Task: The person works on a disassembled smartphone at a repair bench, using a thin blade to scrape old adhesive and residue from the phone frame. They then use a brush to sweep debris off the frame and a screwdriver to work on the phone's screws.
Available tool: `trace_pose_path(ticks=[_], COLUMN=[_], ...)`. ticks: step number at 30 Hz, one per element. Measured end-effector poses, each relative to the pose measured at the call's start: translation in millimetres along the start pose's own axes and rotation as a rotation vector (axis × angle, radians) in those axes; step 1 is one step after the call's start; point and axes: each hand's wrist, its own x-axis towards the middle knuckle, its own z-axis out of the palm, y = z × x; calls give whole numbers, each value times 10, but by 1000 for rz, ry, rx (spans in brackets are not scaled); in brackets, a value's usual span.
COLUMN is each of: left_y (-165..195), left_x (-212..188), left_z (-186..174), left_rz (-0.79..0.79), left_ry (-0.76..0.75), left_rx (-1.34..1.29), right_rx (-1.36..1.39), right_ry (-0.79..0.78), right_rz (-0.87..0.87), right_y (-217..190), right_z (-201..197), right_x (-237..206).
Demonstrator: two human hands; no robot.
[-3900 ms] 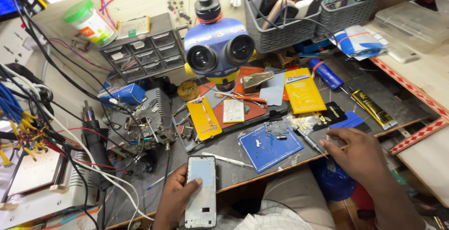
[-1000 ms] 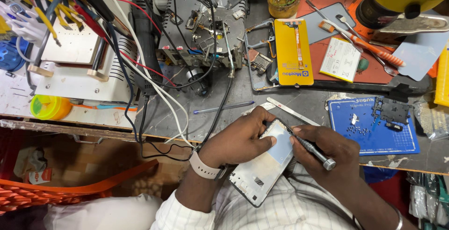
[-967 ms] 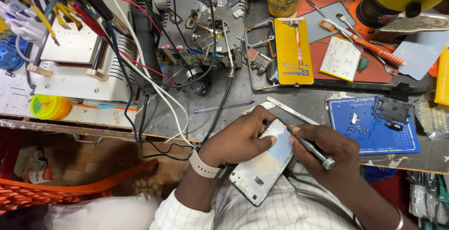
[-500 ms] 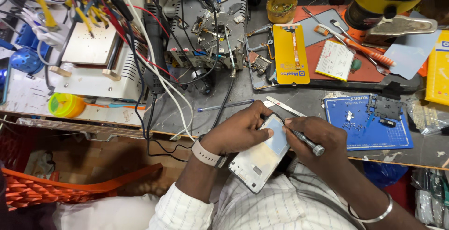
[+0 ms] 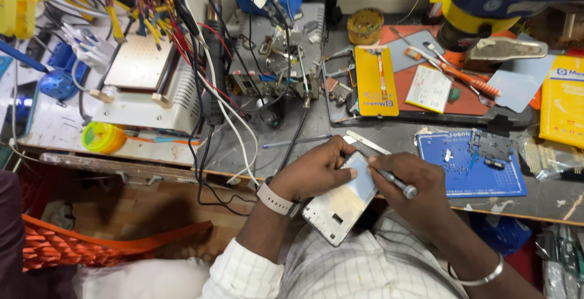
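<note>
phone frame [image 5: 342, 200] shifted slightly rightward, long axis diagonal, top toward bench

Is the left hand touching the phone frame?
Touching. The head view shows the left hand gripping the upper end of the phone frame, its fingers curled over the edge with no gap visible.

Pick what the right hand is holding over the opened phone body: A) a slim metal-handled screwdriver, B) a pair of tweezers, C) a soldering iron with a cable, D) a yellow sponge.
A: the right hand grips a slim metal-handled screwdriver whose tip points at the top of the phone body, which the left hand steadies.
</note>
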Motion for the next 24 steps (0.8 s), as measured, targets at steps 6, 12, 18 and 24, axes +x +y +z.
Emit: trace_pose_path(ticks=[6, 12, 18, 24], left_y=[-33, 3, 10, -4], left_x=[15, -11, -17, -19], left_z=[-9, -39, -57, -35], left_rz=[57, 49, 65, 92], left_ry=[-6, 1, -11, -17], left_rx=[-42, 4, 29, -9], right_rx=[-52, -62, -89, -83], right_ry=[27, 22, 2, -35], right_rz=[50, 1, 21, 31], right_y=[15, 11, -15, -66], right_z=[23, 29, 56, 65], right_x=[-2, -1, 35, 78])
